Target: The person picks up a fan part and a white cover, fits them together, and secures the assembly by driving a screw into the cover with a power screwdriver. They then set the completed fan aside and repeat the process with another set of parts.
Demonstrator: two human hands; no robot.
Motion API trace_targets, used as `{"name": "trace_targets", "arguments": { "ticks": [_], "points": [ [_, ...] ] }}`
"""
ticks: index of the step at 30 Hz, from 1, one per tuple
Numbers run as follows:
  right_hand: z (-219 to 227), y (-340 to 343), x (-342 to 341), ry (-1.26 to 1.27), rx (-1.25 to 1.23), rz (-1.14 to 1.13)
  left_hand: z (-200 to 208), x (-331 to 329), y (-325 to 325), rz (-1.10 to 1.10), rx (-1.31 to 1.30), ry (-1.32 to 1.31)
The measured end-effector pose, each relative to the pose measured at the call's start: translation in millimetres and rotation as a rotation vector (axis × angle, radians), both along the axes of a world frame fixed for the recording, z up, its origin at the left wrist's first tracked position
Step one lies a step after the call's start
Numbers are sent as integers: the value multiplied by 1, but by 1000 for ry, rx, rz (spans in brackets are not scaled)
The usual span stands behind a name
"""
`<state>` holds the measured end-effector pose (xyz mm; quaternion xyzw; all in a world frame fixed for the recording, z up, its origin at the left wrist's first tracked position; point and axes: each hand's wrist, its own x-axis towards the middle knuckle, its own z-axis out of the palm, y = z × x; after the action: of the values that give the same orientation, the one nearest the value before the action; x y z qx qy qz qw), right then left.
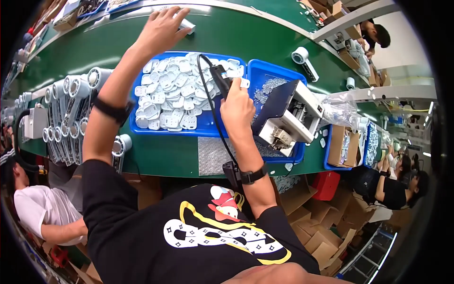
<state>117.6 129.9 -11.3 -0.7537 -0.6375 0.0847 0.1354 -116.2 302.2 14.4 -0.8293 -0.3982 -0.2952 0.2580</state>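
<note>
My left hand [163, 29] reaches out over the far part of the green table, its fingers stretched and spread. Beside its thumb and fingers lies a white part [187, 26], mostly hidden by the hand; whether they touch, I cannot tell. My right hand [238, 106] is wrapped round a black electric screwdriver [220, 78] with a looping cable. This tool is above the right side of a blue tray [137, 124] heaped with flat white plastic covers [172, 90]. One small white cover [244, 83] shows right by the right hand's fingertips.
A screw feeder machine [295, 116] stands in a second blue tray [279, 67] with loose screws. Rows of white fan-like housings [71, 102] stand at left; another [302, 61] lies far right. Bubble wrap [213, 156] lies near the front edge. Co-workers sit on both sides.
</note>
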Motion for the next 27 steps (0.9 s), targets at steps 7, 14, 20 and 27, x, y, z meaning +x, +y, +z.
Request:
{"name": "trace_targets", "arguments": {
  "ticks": [7,14,20,27],
  "points": [
    [16,-4,19,66,-83,-26,120,-32,-245,507,-1146,-204],
    [55,-48,32,800,-112,231,-52,-104,-385,1153,-877,114],
    [55,-85,50,1060,-161,350,-58,-109,-395,551,-653,-691],
    [66,-126,59,1312,-207,433,-32,-7,-341,-212,-725,-1336]
  ]
}}
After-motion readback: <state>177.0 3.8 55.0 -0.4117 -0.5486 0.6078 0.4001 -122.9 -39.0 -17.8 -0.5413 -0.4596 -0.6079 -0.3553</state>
